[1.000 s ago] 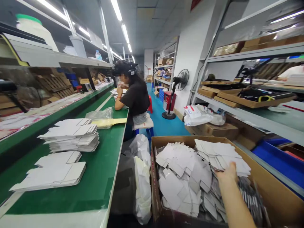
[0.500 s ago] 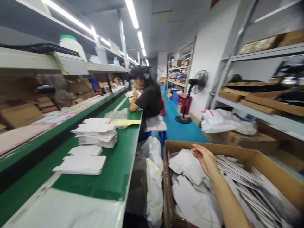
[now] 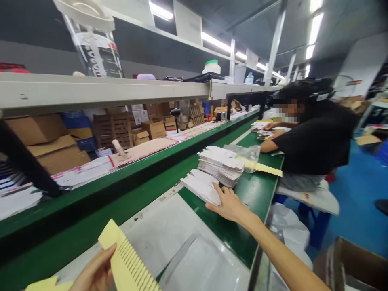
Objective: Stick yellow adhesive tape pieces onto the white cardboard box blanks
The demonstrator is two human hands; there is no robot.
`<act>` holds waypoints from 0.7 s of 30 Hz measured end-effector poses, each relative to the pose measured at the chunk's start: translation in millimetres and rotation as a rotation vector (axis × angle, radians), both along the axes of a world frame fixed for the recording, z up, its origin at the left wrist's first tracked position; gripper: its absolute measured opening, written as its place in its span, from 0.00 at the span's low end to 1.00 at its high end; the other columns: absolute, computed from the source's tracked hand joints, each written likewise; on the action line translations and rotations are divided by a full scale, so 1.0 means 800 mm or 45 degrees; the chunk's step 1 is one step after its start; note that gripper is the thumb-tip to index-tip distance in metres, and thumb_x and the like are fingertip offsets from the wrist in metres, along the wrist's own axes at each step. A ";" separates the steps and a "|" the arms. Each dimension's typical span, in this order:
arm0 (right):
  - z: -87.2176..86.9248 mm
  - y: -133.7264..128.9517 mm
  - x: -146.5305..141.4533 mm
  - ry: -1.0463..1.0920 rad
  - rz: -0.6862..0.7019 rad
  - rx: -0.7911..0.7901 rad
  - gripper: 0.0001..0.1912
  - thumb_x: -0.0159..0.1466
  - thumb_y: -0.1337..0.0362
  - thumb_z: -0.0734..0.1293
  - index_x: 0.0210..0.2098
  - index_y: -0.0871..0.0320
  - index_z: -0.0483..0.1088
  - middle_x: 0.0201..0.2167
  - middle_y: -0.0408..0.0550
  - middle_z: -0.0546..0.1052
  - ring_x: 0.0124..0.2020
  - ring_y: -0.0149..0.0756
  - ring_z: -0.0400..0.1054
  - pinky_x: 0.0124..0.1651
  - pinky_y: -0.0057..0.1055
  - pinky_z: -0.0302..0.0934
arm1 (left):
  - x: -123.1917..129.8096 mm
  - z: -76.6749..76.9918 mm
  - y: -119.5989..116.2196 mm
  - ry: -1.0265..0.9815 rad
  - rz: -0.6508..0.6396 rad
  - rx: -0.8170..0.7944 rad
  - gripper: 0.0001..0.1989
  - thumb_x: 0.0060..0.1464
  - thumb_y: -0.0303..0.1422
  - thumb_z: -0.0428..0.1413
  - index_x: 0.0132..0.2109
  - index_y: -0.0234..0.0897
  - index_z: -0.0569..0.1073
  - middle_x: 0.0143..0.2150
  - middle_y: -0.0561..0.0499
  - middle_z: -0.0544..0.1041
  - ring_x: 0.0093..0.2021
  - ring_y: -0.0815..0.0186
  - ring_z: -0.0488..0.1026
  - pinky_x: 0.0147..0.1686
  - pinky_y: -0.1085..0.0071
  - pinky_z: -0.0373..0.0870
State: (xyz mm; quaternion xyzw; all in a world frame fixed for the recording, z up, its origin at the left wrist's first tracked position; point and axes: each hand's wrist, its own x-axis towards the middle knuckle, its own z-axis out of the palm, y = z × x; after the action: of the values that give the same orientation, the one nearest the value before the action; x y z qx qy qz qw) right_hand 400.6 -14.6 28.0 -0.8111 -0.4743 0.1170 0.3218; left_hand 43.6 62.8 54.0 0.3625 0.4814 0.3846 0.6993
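My left hand [image 3: 95,268] is closed on a yellow sheet [image 3: 129,258] that has a row of short dark marks along it, perhaps a label sheet. The sheet is tilted up above the bench, and its lower end runs out of view. My right hand [image 3: 228,202] reaches across the green bench to the nearer stack of flat white cartons [image 3: 201,186]. Its thumb and fingers are apart, at the near right edge of that stack. Directly behind stands a taller stack of white cartons [image 3: 221,163]. More yellow paper [image 3: 48,284] lies by my left wrist.
A person in a black top [image 3: 315,137] sits further along the bench, handling white pieces. Clear plastic [image 3: 242,155] and a yellow strip [image 3: 266,169] lie between us. A cardboard box [image 3: 360,262] stands on the floor at lower right. A shelf [image 3: 136,91] runs above the bench.
The view has swung left toward the bench. My right hand has moved from over the box of white cartons to the stack. My left hand with the yellow sheet has come into view.
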 end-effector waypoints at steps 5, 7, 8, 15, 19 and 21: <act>-0.003 0.058 0.018 -0.132 0.093 -0.419 0.56 0.37 0.53 0.72 0.60 0.63 0.45 0.51 0.66 0.60 0.52 0.60 0.53 0.48 0.43 0.49 | -0.034 0.036 0.006 -0.076 0.060 0.078 0.08 0.51 0.20 0.50 0.32 0.29 0.74 0.24 0.48 0.76 0.19 0.71 0.70 0.20 0.76 0.72; 0.000 0.067 0.022 -0.155 0.122 -0.515 0.57 0.38 0.53 0.71 0.60 0.65 0.43 0.49 0.66 0.63 0.49 0.58 0.57 0.45 0.40 0.52 | -0.048 0.044 0.007 -0.118 0.093 0.084 0.08 0.51 0.22 0.50 0.29 0.30 0.73 0.22 0.49 0.75 0.19 0.70 0.70 0.19 0.74 0.71; 0.001 0.069 0.021 -0.167 0.128 -0.547 0.57 0.38 0.53 0.71 0.61 0.65 0.41 0.48 0.66 0.63 0.48 0.57 0.59 0.43 0.39 0.53 | -0.053 0.046 0.008 -0.132 0.107 0.085 0.08 0.51 0.23 0.50 0.29 0.30 0.73 0.22 0.49 0.75 0.19 0.69 0.71 0.19 0.73 0.71; -0.003 0.067 -0.014 -0.263 0.099 -0.563 0.47 0.49 0.53 0.63 0.61 0.62 0.38 0.53 0.66 0.56 0.40 0.48 0.67 0.38 0.33 0.56 | -0.067 0.049 0.010 -0.261 0.135 0.115 0.08 0.52 0.22 0.49 0.31 0.29 0.73 0.25 0.48 0.76 0.22 0.67 0.73 0.21 0.74 0.72; 0.014 0.061 -0.044 -0.340 0.120 -0.514 0.40 0.55 0.55 0.57 0.60 0.69 0.41 0.43 0.66 0.67 0.43 0.54 0.65 0.40 0.38 0.54 | -0.070 0.056 0.006 -0.287 0.140 0.145 0.08 0.53 0.21 0.48 0.32 0.29 0.72 0.24 0.48 0.76 0.22 0.68 0.74 0.20 0.75 0.72; 0.025 0.047 -0.068 -0.354 0.175 -0.496 0.38 0.56 0.55 0.56 0.60 0.69 0.43 0.41 0.64 0.69 0.41 0.52 0.66 0.40 0.37 0.55 | -0.073 0.060 0.005 -0.304 0.153 0.152 0.08 0.53 0.22 0.48 0.33 0.29 0.72 0.25 0.48 0.76 0.23 0.68 0.74 0.21 0.76 0.72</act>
State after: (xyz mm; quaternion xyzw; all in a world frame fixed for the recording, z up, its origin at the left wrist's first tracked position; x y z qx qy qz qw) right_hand 346.2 23.4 47.9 -0.8320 -0.5364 0.1153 0.0824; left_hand -14.5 66.6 101.7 0.3255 0.3919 0.4940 0.7045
